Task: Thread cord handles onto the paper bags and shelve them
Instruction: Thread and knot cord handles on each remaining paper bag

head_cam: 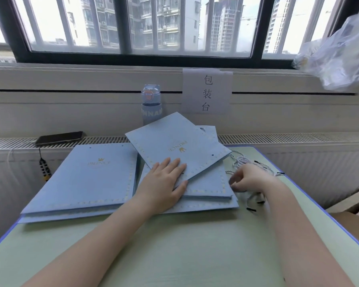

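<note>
**Head view: flat paper bag held for threading, cords alongside**

Item 1. Top paper bag (178,146), pale blue, gold crest, lying flat and turned askew on the right stack (207,189) of like bags. A dark punched hole shows near its right corner, and no cord can be seen through it. The skew probably sets it apart from the pile and brings the holed edge toward the cords.

Item 2. Left hand (164,183), fingers straight and spread, pressing flat on the bag's near corner, thumb along its edge. This looks meant to keep the bag from sliding.

Item 3. Right hand (249,179), just beside the right stack's edge, fingers curled downward over the loose cords. It is blurred, so I cannot tell whether it pinches one.

Item 4. Cord handles (241,161), white twisted lengths with dark tips, in a loose heap on the table (174,245) right of the stack, within easy reach.

Item 5. Left stack (87,179), squared, holes empty on the top bag. No shelf is in view, and threading appears hardly begun.

Surroundings: water bottle (150,100) and paper sign (207,90) against the wall behind, phone (59,137) on the grille at far left, plastic bag (340,54) at upper right, cardboard box (348,222) beyond the table's right edge.
</note>
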`<state>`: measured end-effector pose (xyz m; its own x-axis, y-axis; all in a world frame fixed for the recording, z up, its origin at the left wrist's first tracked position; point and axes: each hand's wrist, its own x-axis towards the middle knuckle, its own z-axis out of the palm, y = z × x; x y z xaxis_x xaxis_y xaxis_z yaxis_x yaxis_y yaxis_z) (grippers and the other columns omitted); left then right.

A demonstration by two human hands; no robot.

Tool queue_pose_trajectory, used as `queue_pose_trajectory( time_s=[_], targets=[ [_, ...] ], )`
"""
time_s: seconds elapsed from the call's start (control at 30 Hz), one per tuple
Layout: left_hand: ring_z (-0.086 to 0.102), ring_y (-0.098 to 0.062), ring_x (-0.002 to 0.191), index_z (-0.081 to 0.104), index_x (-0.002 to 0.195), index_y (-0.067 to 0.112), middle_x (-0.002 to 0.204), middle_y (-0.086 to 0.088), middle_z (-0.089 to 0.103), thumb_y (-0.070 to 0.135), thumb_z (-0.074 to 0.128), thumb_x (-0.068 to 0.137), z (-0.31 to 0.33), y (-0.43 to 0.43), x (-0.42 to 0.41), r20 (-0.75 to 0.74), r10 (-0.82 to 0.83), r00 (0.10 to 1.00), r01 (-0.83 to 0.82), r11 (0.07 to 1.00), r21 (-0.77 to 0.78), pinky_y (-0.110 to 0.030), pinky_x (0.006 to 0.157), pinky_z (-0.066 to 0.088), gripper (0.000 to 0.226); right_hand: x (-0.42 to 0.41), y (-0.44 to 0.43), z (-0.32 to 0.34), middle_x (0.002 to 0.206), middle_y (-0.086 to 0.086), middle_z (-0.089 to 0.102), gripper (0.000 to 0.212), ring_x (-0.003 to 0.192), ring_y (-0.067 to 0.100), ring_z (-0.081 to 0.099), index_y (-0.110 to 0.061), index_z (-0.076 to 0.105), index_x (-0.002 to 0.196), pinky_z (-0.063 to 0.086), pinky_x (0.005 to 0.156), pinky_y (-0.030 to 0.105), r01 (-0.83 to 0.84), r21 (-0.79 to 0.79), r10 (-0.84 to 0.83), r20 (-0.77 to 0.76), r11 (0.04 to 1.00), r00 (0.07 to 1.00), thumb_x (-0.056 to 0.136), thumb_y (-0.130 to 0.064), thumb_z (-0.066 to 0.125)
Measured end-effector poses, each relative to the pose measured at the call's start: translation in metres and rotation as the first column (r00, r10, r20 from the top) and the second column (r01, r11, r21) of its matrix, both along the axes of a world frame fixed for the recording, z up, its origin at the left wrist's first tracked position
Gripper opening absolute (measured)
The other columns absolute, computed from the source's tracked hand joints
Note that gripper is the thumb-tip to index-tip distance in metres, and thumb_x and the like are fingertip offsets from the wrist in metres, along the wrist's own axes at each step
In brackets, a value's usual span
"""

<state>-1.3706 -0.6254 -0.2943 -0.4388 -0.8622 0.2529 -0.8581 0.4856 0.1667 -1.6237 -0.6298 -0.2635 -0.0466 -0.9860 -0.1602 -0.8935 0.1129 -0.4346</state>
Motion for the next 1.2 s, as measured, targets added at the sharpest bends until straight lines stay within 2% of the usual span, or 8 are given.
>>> queue_pose_trajectory(
  time_s=[0.17,0.27,0.4,0.57,0.8,1.03,1.1,1.2],
  targets=[
    [0.001,-0.016,0.147,0.014,0.152,0.024,0.160,0.005,0.008,0.044,0.028,0.101,0.000,0.001,-0.002,0.022,-0.006,1.000,0.006,1.000,-0.007,-0.032,0.118,-0.001,0.056,-0.004,-0.015,-0.011,0.093,0.008,0.069,0.011,0.085,0.024,0.058,-0.015,0.067,0.084,0.047,0.075,0.031,0.184,-0.155,-0.197,-0.068,0.971,0.978,0.089,-0.018,0.058],
    [0.000,-0.015,0.147,0.014,0.152,0.025,0.160,0.006,0.008,0.044,0.029,0.101,0.002,0.001,0.000,0.002,-0.028,1.000,0.028,0.999,0.015,-0.030,0.118,-0.002,0.057,-0.007,-0.017,-0.007,0.091,0.011,0.068,0.015,0.085,0.026,0.059,-0.007,0.065,0.097,0.042,0.070,0.029,0.424,-0.463,-0.309,0.305,0.778,0.901,0.092,-0.016,0.055],
    [0.000,-0.012,0.146,0.018,0.151,0.028,0.159,0.009,0.010,0.045,0.034,0.100,0.005,0.001,0.006,-0.008,-0.112,0.994,0.112,0.993,0.046,-0.028,0.119,-0.001,0.056,0.010,-0.008,0.009,0.078,0.008,0.068,0.005,0.054,0.009,0.061,-0.011,0.063,0.087,0.049,0.061,0.026,0.484,-0.434,0.016,0.757,0.760,0.653,0.090,-0.010,0.060],
    [0.005,-0.002,0.144,0.033,0.145,0.036,0.154,0.019,0.019,0.043,0.047,0.096,0.008,-0.006,0.019,-0.132,-0.210,0.969,0.227,0.965,0.131,-0.025,0.118,0.004,0.051,0.046,0.006,0.017,0.066,0.000,0.068,0.005,0.058,0.009,0.064,-0.012,0.061,0.087,0.053,0.058,0.017,0.290,-0.338,0.229,0.908,0.896,0.350,0.088,-0.007,0.062],
    [0.054,0.011,0.109,0.072,0.104,0.022,0.106,0.019,0.067,0.030,0.071,0.083,0.012,-0.006,0.016,-0.648,-0.100,0.755,0.222,0.969,0.109,-0.011,0.096,0.038,0.022,0.091,0.017,0.004,0.067,0.007,0.068,0.004,0.062,0.014,0.067,-0.005,0.065,0.086,0.054,0.061,0.019,0.006,-0.371,0.330,0.832,0.929,0.446,0.086,-0.001,0.063],
    [0.065,0.005,0.082,0.073,0.083,0.025,0.080,0.016,0.072,0.012,0.075,0.080,0.015,-0.007,0.015,-0.758,-0.079,0.647,0.181,0.982,0.053,-0.005,0.078,0.042,0.013,0.088,0.011,-0.002,0.072,0.010,0.068,0.007,0.063,0.017,0.067,-0.010,0.068,0.083,0.054,0.061,0.019,0.160,-0.369,0.255,0.840,0.915,0.480,0.086,-0.003,0.065],
    [0.065,0.006,0.086,0.073,0.086,0.026,0.082,0.020,0.071,0.010,0.073,0.081,0.015,-0.007,0.016,-0.769,-0.090,0.633,0.177,0.984,0.030,-0.006,0.080,0.043,0.017,0.088,0.010,-0.004,0.071,0.006,0.068,0.006,0.058,0.012,0.064,-0.013,0.068,0.083,0.054,0.059,0.019,0.151,-0.412,0.239,0.748,0.898,0.619,0.086,-0.008,0.067],
    [0.065,0.004,0.092,0.071,0.095,0.025,0.083,0.021,0.071,0.006,0.067,0.086,0.015,-0.006,0.017,-0.780,-0.087,0.620,0.179,0.983,0.032,-0.008,0.085,0.044,0.022,0.087,0.009,-0.012,0.070,-0.005,0.060,0.004,0.053,0.002,0.054,-0.019,0.069,0.081,0.041,0.056,0.013,0.038,-0.647,0.231,0.325,0.762,0.917,0.084,-0.017,0.069]
  ],
)
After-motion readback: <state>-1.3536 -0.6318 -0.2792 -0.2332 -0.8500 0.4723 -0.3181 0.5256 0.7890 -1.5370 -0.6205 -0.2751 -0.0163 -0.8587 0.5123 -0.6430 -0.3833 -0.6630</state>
